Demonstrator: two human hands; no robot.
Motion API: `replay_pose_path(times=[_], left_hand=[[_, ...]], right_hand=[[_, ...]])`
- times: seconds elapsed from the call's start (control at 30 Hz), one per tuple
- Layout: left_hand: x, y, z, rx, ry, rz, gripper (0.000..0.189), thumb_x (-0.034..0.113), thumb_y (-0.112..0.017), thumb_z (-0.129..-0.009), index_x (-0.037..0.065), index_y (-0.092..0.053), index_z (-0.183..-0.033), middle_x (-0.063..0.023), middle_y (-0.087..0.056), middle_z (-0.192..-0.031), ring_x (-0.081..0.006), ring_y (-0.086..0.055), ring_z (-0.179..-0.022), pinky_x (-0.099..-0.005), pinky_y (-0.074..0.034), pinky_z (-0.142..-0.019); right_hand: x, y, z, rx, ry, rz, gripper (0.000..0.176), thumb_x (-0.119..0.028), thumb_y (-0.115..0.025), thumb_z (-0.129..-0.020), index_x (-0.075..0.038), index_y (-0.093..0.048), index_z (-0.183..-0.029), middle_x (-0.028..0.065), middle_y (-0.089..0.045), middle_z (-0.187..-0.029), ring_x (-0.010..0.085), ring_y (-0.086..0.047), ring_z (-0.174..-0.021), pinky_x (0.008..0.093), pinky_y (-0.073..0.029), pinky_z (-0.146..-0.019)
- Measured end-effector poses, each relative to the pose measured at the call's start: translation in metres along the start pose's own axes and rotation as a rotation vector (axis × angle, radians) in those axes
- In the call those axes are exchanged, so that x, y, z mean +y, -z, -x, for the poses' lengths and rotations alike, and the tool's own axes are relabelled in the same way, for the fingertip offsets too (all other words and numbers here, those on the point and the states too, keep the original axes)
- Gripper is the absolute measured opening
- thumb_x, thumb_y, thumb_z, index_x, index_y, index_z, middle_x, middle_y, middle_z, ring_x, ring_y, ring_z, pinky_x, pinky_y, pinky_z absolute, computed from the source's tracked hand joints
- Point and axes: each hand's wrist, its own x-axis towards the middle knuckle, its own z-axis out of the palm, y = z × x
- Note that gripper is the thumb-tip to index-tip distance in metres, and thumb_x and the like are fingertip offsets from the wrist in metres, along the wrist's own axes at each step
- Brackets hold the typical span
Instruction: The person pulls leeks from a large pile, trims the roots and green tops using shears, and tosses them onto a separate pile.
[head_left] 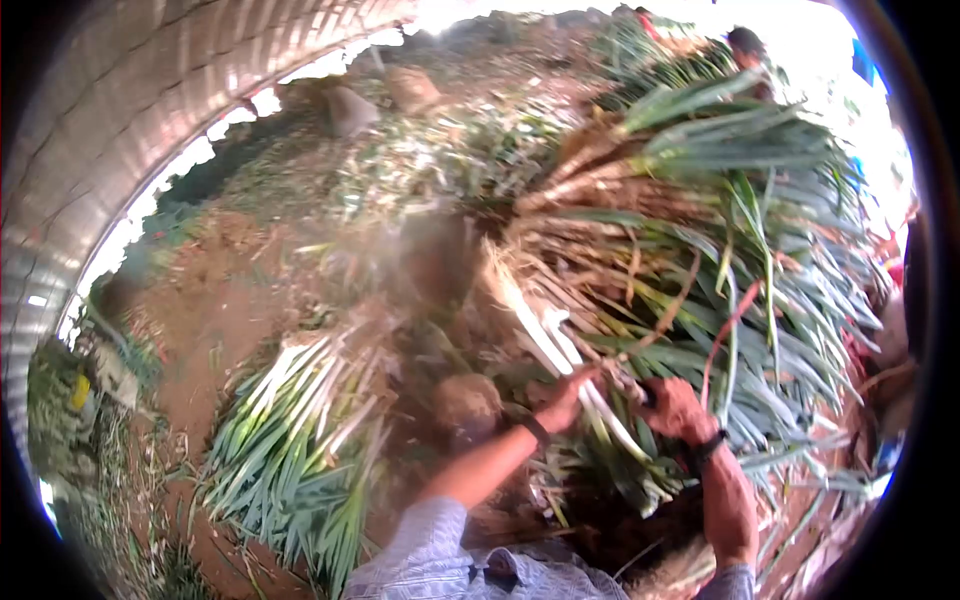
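Note:
Long white stalks with roots, green onions or leeks (pixel 537 338), are gripped in my left hand (pixel 562 400), which is closed around them near the middle of the view. Close by on the right, my right hand (pixel 676 408) is closed on a small dark object (pixel 648 396), too unclear to name, beside the stalks. A large heap of untrimmed leeks (pixel 690 240) with brown outer leaves lies beyond and to the right of my hands. On the ground to the left rests a pile of cleaner leeks (pixel 300 420), white ends pointing up and right.
Leaf scraps (pixel 450 150) cover the ground ahead. Pale sacks (pixel 350 108) stand at the upper left, below a curved sheet wall (pixel 120 110). Another person (pixel 748 50) is beyond the heap at the upper right. Bare soil (pixel 205 320) shows at left.

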Motion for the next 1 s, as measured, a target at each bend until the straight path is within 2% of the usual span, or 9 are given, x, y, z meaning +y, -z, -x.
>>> replay_pose_path(times=[0.13, 0.17, 0.27, 0.5, 0.6, 0.67, 0.8, 0.97, 1.0], left_hand=[[0.008, 0.009, -0.012, -0.070, 0.071, 0.127, 0.019, 0.025, -0.059, -0.093, 0.007, -0.060, -0.097, -0.0061, -0.063, -0.083, -0.0203, -0.063, -0.074, -0.0351, -0.053, -0.075], [0.008, 0.024, -0.019, -0.168, 0.005, 0.019, 0.035, 0.032, -0.051, -0.093, 0.001, -0.066, -0.099, -0.0158, -0.070, -0.096, -0.0306, -0.069, -0.092, -0.0424, -0.053, -0.093], [0.033, 0.013, -0.015, -0.338, 0.050, 0.145, 0.030, 0.027, -0.058, -0.089, 0.001, -0.067, -0.101, -0.0142, -0.071, -0.097, -0.0293, -0.069, -0.089, -0.0420, -0.053, -0.091], [0.067, 0.020, 0.012, -0.081, -0.045, -0.034, 0.020, 0.020, -0.060, -0.088, 0.004, -0.067, -0.099, -0.0097, -0.070, -0.097, -0.0213, -0.065, -0.092, -0.0351, -0.051, -0.085], [0.083, 0.023, 0.007, 0.098, -0.208, -0.027, 0.017, 0.024, -0.060, -0.093, 0.008, -0.062, -0.095, -0.0018, -0.057, -0.081, -0.0154, -0.060, -0.080, -0.0308, -0.051, -0.080], [0.131, -0.008, 0.026, 0.278, -0.227, -0.012, 0.021, 0.030, -0.062, -0.095, 0.010, -0.059, -0.089, 0.0001, -0.052, -0.075, -0.0151, -0.056, -0.072, -0.0340, -0.053, -0.072], [0.210, 0.084, -0.007, 0.375, -0.435, -0.064, 0.024, 0.032, -0.064, -0.094, 0.010, -0.057, -0.090, -0.0023, -0.053, -0.076, -0.0174, -0.057, -0.065, -0.0387, -0.055, -0.058], [0.373, 0.080, 0.066, 0.461, -0.765, -0.452, 0.037, 0.041, -0.072, -0.088, 0.007, -0.057, -0.088, -0.0050, -0.055, -0.074, -0.0199, -0.061, -0.064, -0.0370, -0.056, -0.059], [0.403, 0.064, 0.085, 0.659, -0.866, -0.515, 0.036, 0.040, -0.072, -0.088, 0.009, -0.056, -0.083, -0.0046, -0.054, -0.070, -0.0201, -0.061, -0.062, -0.0367, -0.056, -0.059]], right_hand=[[0.011, -0.002, -0.002, -0.059, 0.031, 0.075, 0.032, -0.032, -0.068, -0.080, -0.004, -0.070, -0.095, 0.0230, -0.066, -0.075, 0.0432, -0.065, -0.070, 0.0490, -0.052, -0.065], [0.007, -0.002, -0.002, -0.032, 0.034, 0.013, 0.032, -0.031, -0.069, -0.080, -0.004, -0.071, -0.097, 0.0231, -0.066, -0.074, 0.0428, -0.065, -0.070, 0.0486, -0.052, -0.065], [0.005, -0.001, -0.003, -0.016, -0.025, 0.001, 0.031, -0.031, -0.070, -0.081, -0.004, -0.070, -0.096, 0.0227, -0.065, -0.071, 0.0426, -0.064, -0.069, 0.0494, -0.051, -0.064], [0.000, -0.007, -0.004, -0.067, 0.051, -0.050, 0.028, -0.028, -0.066, -0.085, -0.002, -0.068, -0.097, 0.0231, -0.064, -0.073, 0.0421, -0.063, -0.071, 0.0483, -0.050, -0.064], [-0.011, -0.001, -0.006, -0.001, 0.098, -0.091, 0.033, -0.032, -0.066, -0.085, -0.003, -0.068, -0.099, 0.0222, -0.065, -0.076, 0.0409, -0.064, -0.073, 0.0468, -0.051, -0.066], [-0.011, 0.008, -0.007, -0.141, -0.019, 0.007, 0.034, -0.033, -0.066, -0.084, -0.003, -0.069, -0.101, 0.0213, -0.067, -0.078, 0.0402, -0.065, -0.075, 0.0461, -0.052, -0.067], [0.016, -0.001, 0.007, -0.470, -0.312, 0.113, 0.038, -0.038, -0.064, -0.083, -0.007, -0.071, -0.104, 0.0221, -0.068, -0.087, 0.0401, -0.065, -0.086, 0.0486, -0.051, -0.077], [0.030, 0.000, 0.028, -0.539, -0.321, 0.125, 0.041, -0.039, -0.066, -0.079, -0.007, -0.070, -0.104, 0.0216, -0.069, -0.094, 0.0387, -0.066, -0.093, 0.0472, -0.051, -0.081], [0.033, -0.001, 0.029, -0.553, -0.332, 0.139, 0.041, -0.039, -0.066, -0.078, -0.007, -0.070, -0.103, 0.0214, -0.069, -0.093, 0.0387, -0.066, -0.093, 0.0473, -0.051, -0.081]])
